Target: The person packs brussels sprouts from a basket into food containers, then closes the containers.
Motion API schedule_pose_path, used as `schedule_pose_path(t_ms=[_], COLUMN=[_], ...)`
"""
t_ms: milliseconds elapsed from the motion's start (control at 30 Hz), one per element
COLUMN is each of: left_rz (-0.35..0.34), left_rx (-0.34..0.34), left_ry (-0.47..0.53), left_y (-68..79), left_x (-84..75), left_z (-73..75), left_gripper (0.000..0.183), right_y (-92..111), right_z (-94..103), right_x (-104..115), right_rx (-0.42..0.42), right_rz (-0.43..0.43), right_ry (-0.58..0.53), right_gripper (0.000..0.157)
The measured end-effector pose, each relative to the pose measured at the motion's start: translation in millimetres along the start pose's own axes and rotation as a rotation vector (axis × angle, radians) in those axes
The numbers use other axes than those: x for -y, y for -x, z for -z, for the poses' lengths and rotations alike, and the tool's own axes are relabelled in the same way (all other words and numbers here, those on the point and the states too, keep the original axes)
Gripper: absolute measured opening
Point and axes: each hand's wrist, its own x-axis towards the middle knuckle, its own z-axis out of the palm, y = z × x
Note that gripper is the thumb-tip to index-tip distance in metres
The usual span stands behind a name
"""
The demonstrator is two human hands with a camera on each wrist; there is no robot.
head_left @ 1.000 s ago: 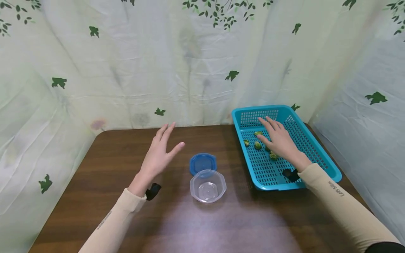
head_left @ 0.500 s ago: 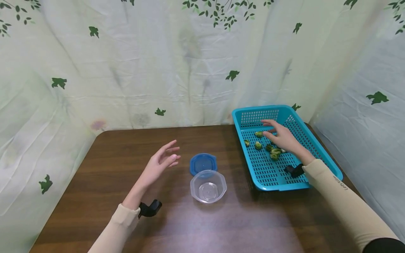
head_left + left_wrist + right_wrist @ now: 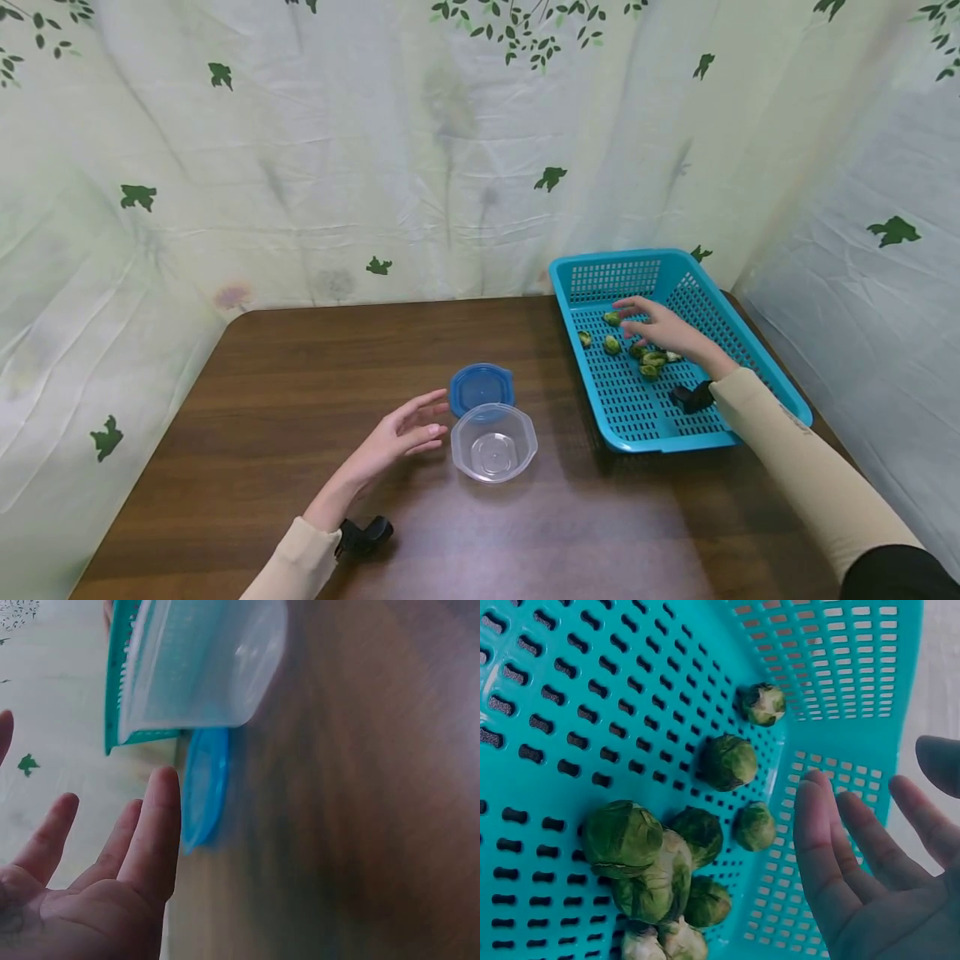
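Several Brussels sprouts [image 3: 730, 763] lie on the floor of a blue plastic basket [image 3: 622, 429], most of them bunched together. Over the basket, my right hand [image 3: 663, 329] reaches in with its fingers spread loosely and holding nothing; in the right wrist view its fingertips are near a sprout [image 3: 756, 826] by the basket's wall. A clear plastic tub [image 3: 493, 450] stands on the table, overlapping a blue lid [image 3: 482, 388] behind it. My left hand [image 3: 397, 437] is just left of the tub, fingers extended and holding nothing; its fingertips point toward the tub and lid.
The brown wooden table [image 3: 300, 367] runs back to a pale curtain [image 3: 420, 150] with leaf prints. The basket sits at the table's back right, its raised walls surrounding the sprouts. A black wrist camera [image 3: 365, 535] is strapped to the left wrist.
My left hand has come down and to the right, close to the tub. Over the sprouts, my right hand has lowered and its fingers have bent a little. The tub, lid and basket stay put.
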Motion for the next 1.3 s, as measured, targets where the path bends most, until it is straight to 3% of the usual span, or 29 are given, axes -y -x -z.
schedule_pose_path(t_ms=[200, 700, 1067, 1300], left_rz=[0.017, -0.013, -0.025, -0.032], left_rx=[0.042, 0.013, 0.027, 0.049], left_ry=[-0.005, -0.097, -0.082, -0.107], left_y=[3.0, -0.9, -3.8, -6.0], left_x=[9.7, 20.2, 22.1, 21.8], left_z=[-12.8, -35.9, -36.4, -32.3], left_gripper=[0.07, 0.073, 0.072, 0.07], right_y=[-5.1, -12.8, -19.3, -23.6], right_z=[-1.2, -6.6, -9.2, -11.7], right_x=[-5.9, -13.6, -17.0, -19.2], right_rx=[0.072, 0.18, 0.193, 0.216], right_rz=[-0.03, -0.134, -0.182, -0.211], right_ry=[-0.022, -0.088, -0.109, -0.06], right_gripper=[0.047, 0.048, 0.045, 0.044])
